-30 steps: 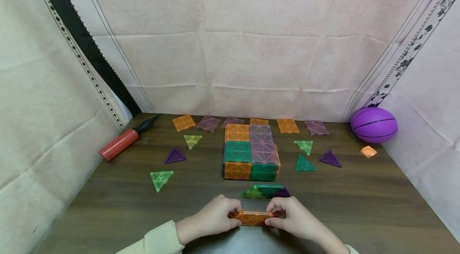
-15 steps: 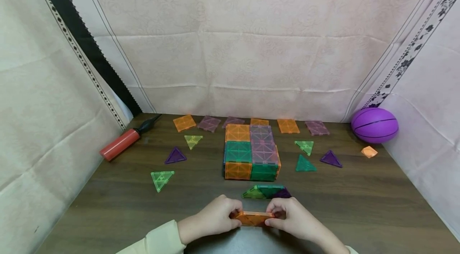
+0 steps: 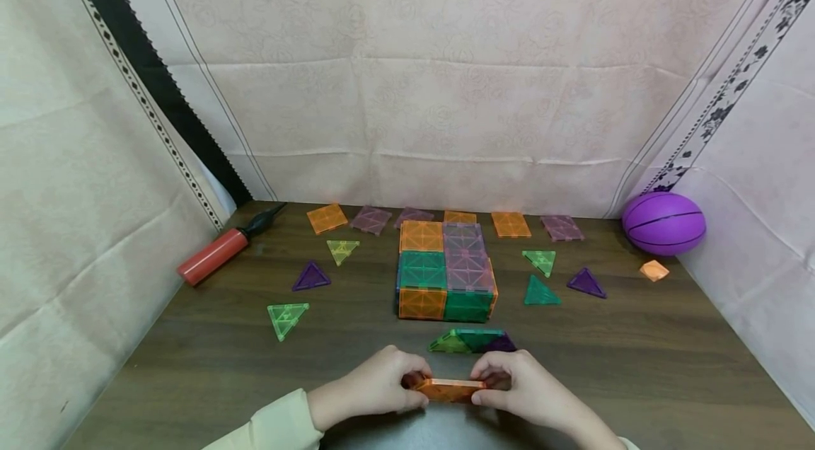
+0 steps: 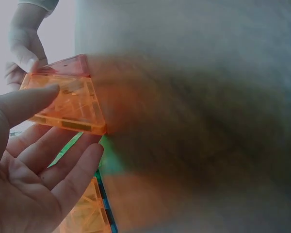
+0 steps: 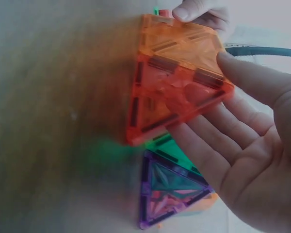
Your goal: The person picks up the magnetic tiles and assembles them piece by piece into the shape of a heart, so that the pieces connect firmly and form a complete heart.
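Note:
Near the table's front edge, my left hand [image 3: 385, 383] and right hand [image 3: 518, 390] hold a joined panel of translucent magnetic tiles [image 3: 448, 391] upright by its two ends. In the left wrist view, the left thumb lies on the orange face [image 4: 70, 104] with fingers behind it. A red triangular tile [image 5: 172, 90] forms the panel's end by my right hand, whose thumb is at its edge and fingers behind. Just beyond stands a similar strip of green and purple tiles [image 3: 474, 339]. Farther back is a box of orange, green and purple square tiles [image 3: 423, 269].
Loose triangles lie on both sides, such as a green one [image 3: 286, 319] and a purple one [image 3: 586, 282]. Several square tiles [image 3: 327, 218] line the back. A red hand pump [image 3: 213, 257] lies left; a purple ball [image 3: 663, 223] and small orange piece [image 3: 654, 270] sit right.
Both hands and the orange panel have shifted very slightly toward me, with small changes in the fingers at its ends. Everything else stays in place.

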`<state>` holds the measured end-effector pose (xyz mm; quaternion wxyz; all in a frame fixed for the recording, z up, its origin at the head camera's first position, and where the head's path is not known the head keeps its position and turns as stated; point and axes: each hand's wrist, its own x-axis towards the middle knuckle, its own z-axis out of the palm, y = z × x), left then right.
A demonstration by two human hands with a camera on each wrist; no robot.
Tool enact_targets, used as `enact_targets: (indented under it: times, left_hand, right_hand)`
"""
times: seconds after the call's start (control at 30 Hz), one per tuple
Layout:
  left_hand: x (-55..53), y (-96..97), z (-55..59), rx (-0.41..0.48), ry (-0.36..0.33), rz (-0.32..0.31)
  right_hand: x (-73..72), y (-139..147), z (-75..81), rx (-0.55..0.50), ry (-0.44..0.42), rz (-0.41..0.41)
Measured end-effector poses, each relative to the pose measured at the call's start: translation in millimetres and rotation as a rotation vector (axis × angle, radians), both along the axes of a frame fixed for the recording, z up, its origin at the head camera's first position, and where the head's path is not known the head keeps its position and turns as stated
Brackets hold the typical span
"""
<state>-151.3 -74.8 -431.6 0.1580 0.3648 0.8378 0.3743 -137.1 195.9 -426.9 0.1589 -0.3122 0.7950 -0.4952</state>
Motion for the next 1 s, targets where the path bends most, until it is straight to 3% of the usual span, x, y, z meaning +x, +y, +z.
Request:
enact_targets:
  times: [0.17, 0.33, 0.53, 0.73, 0.87, 1.0]
  left_hand:
    - [-3.1, -16.5, 8.1, 0.067, -0.049, -0.047]
    - [-11.0, -47.0, 21.6, 0.091, -0.013, -0.042]
    - [-21.9, -90.2, 34.1, 0.070, 0.067, 0.109]
    - [-38.2, -135.9, 27.0, 0.106, 0.156, 0.302]
    - [-49.1, -164.0, 19.8, 0.082, 0.091, 0.390]
    - [-57.8, -185.4, 13.3, 0.026, 0.001, 0.429]
  right_hand:
    - [-4.3, 9, 8.6, -0.067, -0.033, 0.020]
    - [-19.5, 29, 18.6, -0.180, 0.020, 0.035]
    - [-47.2, 63, 24.6, -0.170, 0.131, -0.109]
    - [-78.5, 91, 15.3, 0.029, 0.208, -0.346]
    - [-98.4, 105, 6.1, 0.131, 0.191, -0.423]
    - [-113.1, 113, -1.6, 0.188, 0.160, -0.457]
